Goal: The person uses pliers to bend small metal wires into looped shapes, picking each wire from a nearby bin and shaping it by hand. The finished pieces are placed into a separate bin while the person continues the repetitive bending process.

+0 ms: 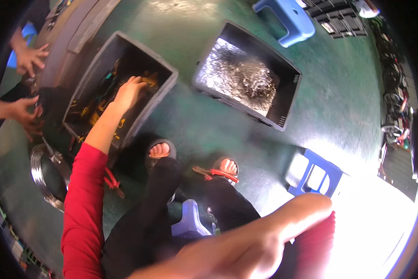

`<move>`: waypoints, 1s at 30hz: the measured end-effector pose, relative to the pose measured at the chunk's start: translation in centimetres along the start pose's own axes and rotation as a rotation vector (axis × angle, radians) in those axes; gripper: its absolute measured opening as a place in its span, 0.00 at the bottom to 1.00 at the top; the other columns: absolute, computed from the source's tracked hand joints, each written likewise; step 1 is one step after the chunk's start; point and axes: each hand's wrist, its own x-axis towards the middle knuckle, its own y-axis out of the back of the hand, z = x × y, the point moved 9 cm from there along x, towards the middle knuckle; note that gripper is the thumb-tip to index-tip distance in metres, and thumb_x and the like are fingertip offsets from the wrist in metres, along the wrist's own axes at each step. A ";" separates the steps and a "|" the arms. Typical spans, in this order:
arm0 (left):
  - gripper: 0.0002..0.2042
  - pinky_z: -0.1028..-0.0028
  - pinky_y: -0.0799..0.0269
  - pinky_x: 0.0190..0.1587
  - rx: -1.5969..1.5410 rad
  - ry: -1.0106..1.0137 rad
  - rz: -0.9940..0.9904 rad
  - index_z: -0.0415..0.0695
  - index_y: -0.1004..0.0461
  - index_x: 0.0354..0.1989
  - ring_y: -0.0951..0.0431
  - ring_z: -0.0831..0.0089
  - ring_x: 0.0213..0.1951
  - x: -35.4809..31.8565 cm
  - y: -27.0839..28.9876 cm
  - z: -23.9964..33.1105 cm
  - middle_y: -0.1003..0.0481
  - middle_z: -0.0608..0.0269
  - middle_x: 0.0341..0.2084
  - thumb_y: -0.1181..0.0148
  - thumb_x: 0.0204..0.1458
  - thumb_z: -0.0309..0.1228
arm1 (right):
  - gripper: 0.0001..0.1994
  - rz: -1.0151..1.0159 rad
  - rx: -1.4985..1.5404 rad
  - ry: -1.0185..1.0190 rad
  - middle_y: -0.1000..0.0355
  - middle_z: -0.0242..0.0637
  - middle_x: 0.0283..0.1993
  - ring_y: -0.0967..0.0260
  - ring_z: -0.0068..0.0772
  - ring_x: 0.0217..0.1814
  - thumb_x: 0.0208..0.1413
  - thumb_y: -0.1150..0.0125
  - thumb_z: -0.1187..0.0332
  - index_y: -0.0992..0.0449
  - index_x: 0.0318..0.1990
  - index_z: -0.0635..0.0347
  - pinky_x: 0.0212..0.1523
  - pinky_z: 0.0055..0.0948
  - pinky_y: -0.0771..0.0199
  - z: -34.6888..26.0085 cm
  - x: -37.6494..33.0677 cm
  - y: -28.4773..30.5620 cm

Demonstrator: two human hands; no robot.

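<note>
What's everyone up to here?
The person in red sleeves has their left hand inside a dark grey plastic crate of small yellow and dark pieces. Their bare right arm bends across the foreground; I can't tell if its hand holds anything. Nearby, another grey plastic crate holds tangled silvery metal pieces. A co-worker's two bare hands are at the left.

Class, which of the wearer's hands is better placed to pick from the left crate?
Left, probably: the left hand reaches into the left crate, while the right arm is well outside it.
</note>
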 end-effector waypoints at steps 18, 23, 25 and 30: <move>0.12 0.69 0.28 0.45 -0.376 0.166 0.263 0.43 0.24 0.46 0.21 0.60 0.40 -0.7 3.3 -0.8 0.23 0.53 0.37 0.42 0.53 0.22 | 0.45 0.019 0.291 0.276 0.36 0.55 0.62 0.37 0.46 0.65 0.60 0.76 0.31 0.44 0.67 0.67 0.67 0.44 0.43 1.1 -4.3 0.3; 0.09 0.77 0.30 0.38 -0.645 0.358 0.212 0.43 0.21 0.44 0.24 0.78 0.34 -2.9 6.2 0.2 0.22 0.65 0.34 0.44 0.57 0.26 | 0.48 -0.275 0.606 0.315 0.49 0.47 0.72 0.51 0.44 0.74 0.56 0.71 0.27 0.55 0.73 0.58 0.66 0.63 0.52 2.3 -6.2 -1.5; 0.10 0.83 0.34 0.36 -0.857 0.441 0.180 0.44 0.21 0.46 0.28 0.85 0.34 -4.1 6.1 2.2 0.24 0.72 0.34 0.45 0.59 0.28 | 0.48 -0.226 0.605 0.292 0.49 0.46 0.72 0.51 0.42 0.74 0.56 0.68 0.27 0.54 0.72 0.59 0.65 0.65 0.51 4.1 -7.3 -0.7; 0.10 0.83 0.35 0.36 -1.115 0.368 0.189 0.41 0.22 0.46 0.27 0.85 0.35 -8.3 9.8 8.9 0.24 0.70 0.34 0.45 0.60 0.28 | 0.45 0.384 0.055 0.117 0.38 0.56 0.63 0.39 0.43 0.66 0.60 0.63 0.32 0.45 0.66 0.71 0.66 0.43 0.41 5.6 -12.2 7.3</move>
